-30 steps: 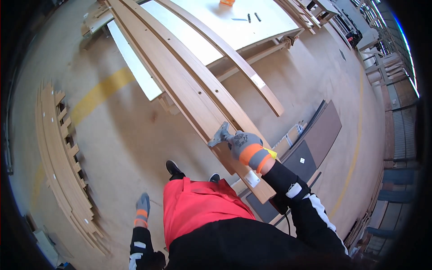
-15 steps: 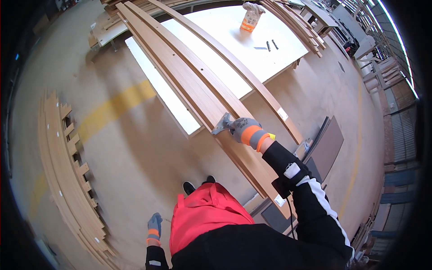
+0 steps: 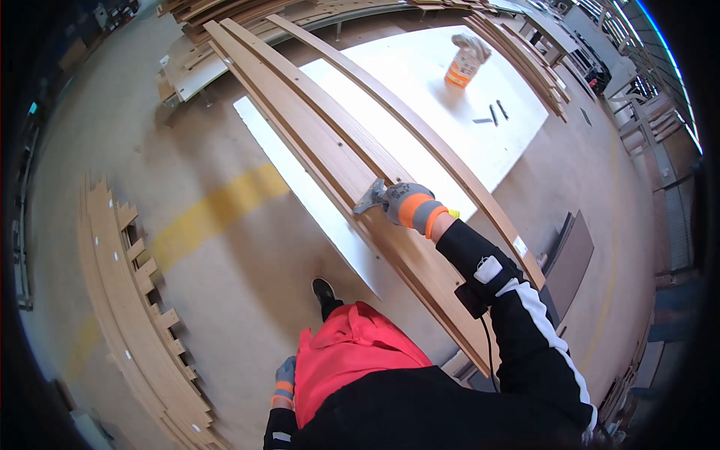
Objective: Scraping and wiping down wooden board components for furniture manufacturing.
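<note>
Across the white worktop [image 3: 501,156], long pieces of timber lie lengthwise, their near ends projecting past its edge toward the person. The right hand [image 3: 409,204], in a grey glove with orange bands, grips a flat-bladed scraper [image 3: 370,197], fingers wrapped around its handle; a bit of yellow shows behind the hand. The broad metal blade lies at the upper face of the wide wooden board [image 3: 322,146], on the stretch nearest the person's front. A black box [image 3: 471,300] with a cable sits by the right forearm. The left hand [image 3: 285,373], similarly gloved, hangs low beside the red apron [image 3: 360,337], well apart from the timber; whether its fingers are spread or curled cannot be told.

To the right of the wide board, a narrower wooden beam [image 3: 480,196] runs along the worktop, with a white label near its close end. Beyond it stand a bag [image 3: 461,71] with an orange lower part and, just nearer, small dark tools [image 3: 502,110]. At left, a stack of planks [image 3: 124,300] rests on the floor, short blocks jutting from one side, and a yellow stripe [image 3: 217,214] crosses the floor between stack and worktop. Dark sheets [image 3: 570,259] lie at right.
</note>
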`<state>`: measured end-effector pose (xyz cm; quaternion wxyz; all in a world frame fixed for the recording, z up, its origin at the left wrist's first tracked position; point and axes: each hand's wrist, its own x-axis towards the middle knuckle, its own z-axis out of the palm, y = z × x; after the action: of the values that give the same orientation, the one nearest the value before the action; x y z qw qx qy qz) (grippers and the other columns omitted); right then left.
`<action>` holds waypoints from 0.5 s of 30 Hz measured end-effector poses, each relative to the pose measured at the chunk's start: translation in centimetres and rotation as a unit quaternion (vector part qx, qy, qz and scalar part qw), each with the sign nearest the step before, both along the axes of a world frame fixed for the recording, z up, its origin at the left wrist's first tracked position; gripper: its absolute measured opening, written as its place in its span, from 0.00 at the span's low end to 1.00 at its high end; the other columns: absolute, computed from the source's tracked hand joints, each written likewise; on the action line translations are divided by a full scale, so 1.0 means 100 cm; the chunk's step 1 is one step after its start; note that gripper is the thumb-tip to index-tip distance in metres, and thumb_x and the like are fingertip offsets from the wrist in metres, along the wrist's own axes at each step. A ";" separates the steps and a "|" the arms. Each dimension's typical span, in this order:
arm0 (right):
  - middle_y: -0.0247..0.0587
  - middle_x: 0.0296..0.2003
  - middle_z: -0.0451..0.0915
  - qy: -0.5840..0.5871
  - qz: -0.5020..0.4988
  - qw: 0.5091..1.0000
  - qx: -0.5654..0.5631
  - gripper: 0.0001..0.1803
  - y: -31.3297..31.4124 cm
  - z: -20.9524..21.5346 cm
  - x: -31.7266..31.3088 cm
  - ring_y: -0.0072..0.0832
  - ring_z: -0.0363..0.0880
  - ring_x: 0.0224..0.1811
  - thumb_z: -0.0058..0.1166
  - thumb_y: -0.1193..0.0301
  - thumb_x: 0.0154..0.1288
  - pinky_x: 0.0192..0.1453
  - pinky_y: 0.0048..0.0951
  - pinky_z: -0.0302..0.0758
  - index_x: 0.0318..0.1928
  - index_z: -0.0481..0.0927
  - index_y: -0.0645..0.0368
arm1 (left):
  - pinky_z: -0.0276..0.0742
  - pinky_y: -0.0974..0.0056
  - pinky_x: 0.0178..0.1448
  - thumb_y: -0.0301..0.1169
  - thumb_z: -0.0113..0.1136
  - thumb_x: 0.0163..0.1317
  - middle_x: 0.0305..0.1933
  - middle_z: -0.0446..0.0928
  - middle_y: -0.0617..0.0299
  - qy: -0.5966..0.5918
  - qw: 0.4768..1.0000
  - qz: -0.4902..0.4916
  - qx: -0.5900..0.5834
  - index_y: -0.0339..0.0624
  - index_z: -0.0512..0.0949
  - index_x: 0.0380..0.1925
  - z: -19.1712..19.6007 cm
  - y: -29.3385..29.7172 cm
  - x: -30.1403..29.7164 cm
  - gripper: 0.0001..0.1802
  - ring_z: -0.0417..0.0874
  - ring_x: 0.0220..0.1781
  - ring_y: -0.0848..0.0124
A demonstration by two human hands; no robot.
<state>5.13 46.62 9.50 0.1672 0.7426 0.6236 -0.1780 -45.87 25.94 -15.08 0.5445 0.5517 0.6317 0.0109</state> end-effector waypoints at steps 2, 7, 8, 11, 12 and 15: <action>0.48 0.34 0.84 0.006 0.003 1.000 -0.006 0.14 0.032 0.014 -0.003 0.46 0.83 0.38 0.46 0.67 0.61 0.41 0.43 0.79 0.39 0.83 0.59 | 0.75 0.61 0.55 0.43 0.47 0.67 0.48 0.82 0.50 -0.013 0.993 0.096 -0.075 0.40 0.78 0.50 0.015 0.042 0.004 0.21 0.82 0.51 0.60; 0.47 0.33 0.84 0.015 0.016 1.000 -0.003 0.14 0.117 0.009 -0.009 0.45 0.83 0.37 0.49 0.67 0.58 0.39 0.43 0.79 0.39 0.83 0.59 | 0.75 0.64 0.53 0.40 0.50 0.67 0.43 0.82 0.54 -0.013 0.995 0.096 0.019 0.37 0.78 0.47 0.008 0.125 -0.008 0.19 0.81 0.45 0.68; 0.47 0.33 0.84 0.011 0.003 1.000 -0.012 0.14 0.134 0.011 -0.012 0.45 0.83 0.37 0.49 0.67 0.58 0.39 0.43 0.79 0.39 0.83 0.59 | 0.75 0.65 0.50 0.38 0.49 0.68 0.38 0.81 0.58 -0.030 0.988 0.147 0.045 0.37 0.78 0.45 0.009 0.139 -0.007 0.17 0.80 0.39 0.72; 0.47 0.34 0.84 0.008 -0.006 1.000 -0.014 0.14 0.177 0.009 -0.012 0.45 0.83 0.37 0.49 0.66 0.58 0.39 0.43 0.79 0.39 0.83 0.58 | 0.75 0.61 0.55 0.44 0.50 0.68 0.49 0.82 0.52 0.043 0.997 0.057 0.038 0.37 0.78 0.51 0.019 0.183 -0.009 0.23 0.82 0.48 0.64; 0.46 0.34 0.84 0.009 -0.002 1.000 -0.005 0.14 0.191 0.008 -0.012 0.45 0.83 0.37 0.49 0.66 0.58 0.39 0.43 0.79 0.39 0.84 0.58 | 0.75 0.61 0.55 0.44 0.50 0.68 0.49 0.82 0.52 0.042 0.997 0.056 0.037 0.37 0.78 0.51 0.022 0.200 -0.008 0.23 0.82 0.48 0.64; 0.46 0.34 0.84 0.002 -0.013 1.000 -0.007 0.14 0.241 0.004 -0.017 0.46 0.83 0.37 0.50 0.66 0.58 0.39 0.43 0.79 0.39 0.84 0.57 | 0.75 0.58 0.53 0.43 0.49 0.68 0.48 0.81 0.49 0.001 0.996 0.089 0.016 0.38 0.77 0.49 0.016 0.239 -0.027 0.21 0.82 0.47 0.56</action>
<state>3.44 70.68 9.87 0.1690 0.7493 0.6127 -0.1857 -48.56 49.87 -13.44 0.5319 0.5022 0.6783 0.0691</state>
